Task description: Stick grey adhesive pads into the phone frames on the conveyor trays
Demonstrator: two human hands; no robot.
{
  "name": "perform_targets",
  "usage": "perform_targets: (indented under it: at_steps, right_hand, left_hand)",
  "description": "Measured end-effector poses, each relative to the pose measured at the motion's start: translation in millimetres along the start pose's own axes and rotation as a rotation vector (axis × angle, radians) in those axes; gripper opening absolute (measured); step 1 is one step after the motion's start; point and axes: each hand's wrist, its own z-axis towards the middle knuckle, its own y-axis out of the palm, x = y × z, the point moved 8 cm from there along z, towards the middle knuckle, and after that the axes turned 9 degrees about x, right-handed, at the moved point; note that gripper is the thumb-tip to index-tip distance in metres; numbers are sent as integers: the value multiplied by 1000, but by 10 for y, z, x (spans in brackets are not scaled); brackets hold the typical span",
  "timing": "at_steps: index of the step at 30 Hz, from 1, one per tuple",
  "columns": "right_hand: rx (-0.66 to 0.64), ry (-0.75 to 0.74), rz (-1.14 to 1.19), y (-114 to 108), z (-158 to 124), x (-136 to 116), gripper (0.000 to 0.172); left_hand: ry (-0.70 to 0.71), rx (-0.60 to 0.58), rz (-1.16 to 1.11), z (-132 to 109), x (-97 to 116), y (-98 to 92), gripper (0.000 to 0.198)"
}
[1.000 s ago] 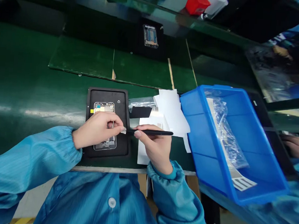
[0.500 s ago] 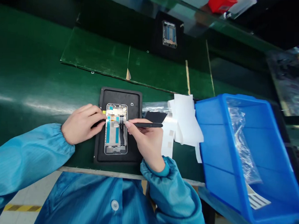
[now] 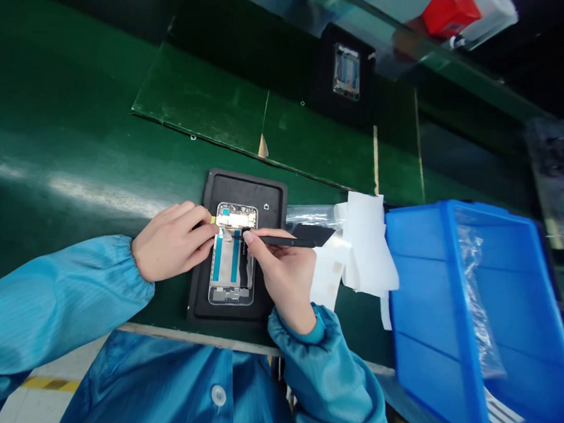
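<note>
An opened phone (image 3: 227,265) lies in a black holder tray (image 3: 204,290), its board showing at the top and blue strips running down its body. My left hand (image 3: 176,241) is at the phone's upper left edge with fingers bent and pinched together. Whatever sits between those fingertips is too small to make out. In my right hand (image 3: 287,273) are slim black tweezers (image 3: 289,242), lying nearly flat and pointing left over the phone just below the board. The fine tip is hard to see. A dark flex cable (image 3: 244,263) runs down the phone's right side.
White paper sheets (image 3: 371,250), a dark flat piece (image 3: 312,233) and clear plastic film (image 3: 311,215) lie right of the tray. Farther right stands a blue bin (image 3: 421,298) holding clear plastic packaging (image 3: 477,315). Another opened phone (image 3: 347,73) rests at the back.
The view has shifted, so everything appears farther right and slightly lower. My right hand and the tweezers have moved slightly toward the board. My left hand remains at the phone's edge.
</note>
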Motion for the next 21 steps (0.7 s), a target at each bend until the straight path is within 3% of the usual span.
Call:
perform_targets:
  at_steps: [14,21]
  right_hand:
    - [-2,-41,-52,4,3,-20,18]
    - [-14,-46,-51,13,-2,-19,18]
  left_hand:
    - [1,-1,3,-2,5,3,20]
    - [26,-64,73,-8,24,37,28]
